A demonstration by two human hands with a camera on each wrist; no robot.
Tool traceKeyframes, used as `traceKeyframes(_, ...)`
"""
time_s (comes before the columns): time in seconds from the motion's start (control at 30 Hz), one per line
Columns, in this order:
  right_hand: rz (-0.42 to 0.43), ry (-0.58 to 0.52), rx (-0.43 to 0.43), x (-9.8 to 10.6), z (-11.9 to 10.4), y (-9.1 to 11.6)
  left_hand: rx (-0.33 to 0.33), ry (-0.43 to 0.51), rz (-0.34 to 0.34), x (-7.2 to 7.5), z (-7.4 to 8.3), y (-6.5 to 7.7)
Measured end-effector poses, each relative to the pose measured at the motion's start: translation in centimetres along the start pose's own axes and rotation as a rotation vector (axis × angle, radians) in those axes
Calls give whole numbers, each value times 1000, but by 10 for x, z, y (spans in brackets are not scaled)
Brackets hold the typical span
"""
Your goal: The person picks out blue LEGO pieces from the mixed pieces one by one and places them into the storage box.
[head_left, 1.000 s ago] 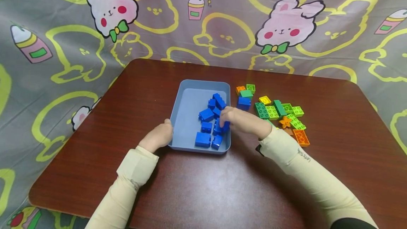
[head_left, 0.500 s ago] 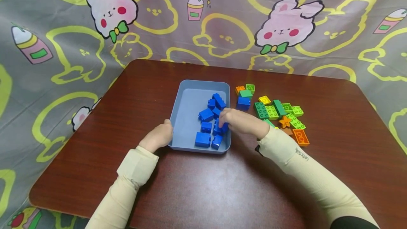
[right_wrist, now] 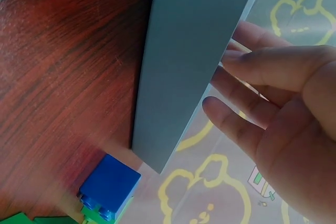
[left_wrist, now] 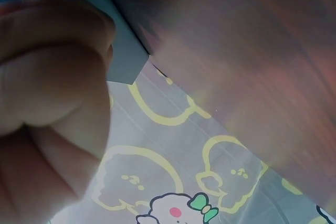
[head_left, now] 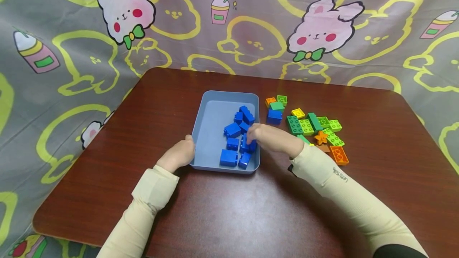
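Observation:
My left hand (head_left: 179,152) grips the left rim of a blue-grey plastic tray (head_left: 209,126); in the left wrist view its fingers (left_wrist: 58,72) curl at the tray's corner. My right hand (head_left: 270,136) reaches over the right rim, fingers pointing down among several blue toy bricks (head_left: 228,157). A dark blue brick (head_left: 245,145) lies right at its fingertips, partly hidden under them. In the right wrist view the thumb and fingers (right_wrist: 236,121) are loosely bent, and the tray wall (right_wrist: 178,77) hides some fingertips. I cannot tell whether they pinch a brick.
Right of the tray lie loose green bricks (head_left: 295,125), an orange brick (head_left: 338,155), an orange star-shaped piece (head_left: 321,137), a yellow brick (head_left: 298,113) and one blue brick (head_left: 275,116). All rest on a brown wooden table (head_left: 143,106). A patterned cloth (head_left: 251,31) hangs behind.
My right hand has shifted slightly left and down over the bricks inside the tray. My left hand and the tray stay in place.

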State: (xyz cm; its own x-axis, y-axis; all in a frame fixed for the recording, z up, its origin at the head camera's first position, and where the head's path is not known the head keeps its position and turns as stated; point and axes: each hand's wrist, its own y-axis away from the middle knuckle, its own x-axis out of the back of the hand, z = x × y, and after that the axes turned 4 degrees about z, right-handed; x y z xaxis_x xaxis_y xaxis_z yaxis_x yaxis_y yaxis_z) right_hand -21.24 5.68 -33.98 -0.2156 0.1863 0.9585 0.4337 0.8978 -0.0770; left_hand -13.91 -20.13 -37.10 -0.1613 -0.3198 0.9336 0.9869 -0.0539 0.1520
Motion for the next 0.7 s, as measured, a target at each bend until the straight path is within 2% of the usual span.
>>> traceKeyframes(0.17,58,21,-6,4,1,2,-1,-3,0,0,0,0)
traceKeyframes(0.3,136,32,-59,11,4,4,4,-6,-6,0,1,0)
traceKeyframes(0.5,231,27,-223,26,17,4,-9,-8,-2,-1,0,0)
traceKeyframes(0.7,191,33,-408,32,41,7,-5,-1,-10,0,0,0)
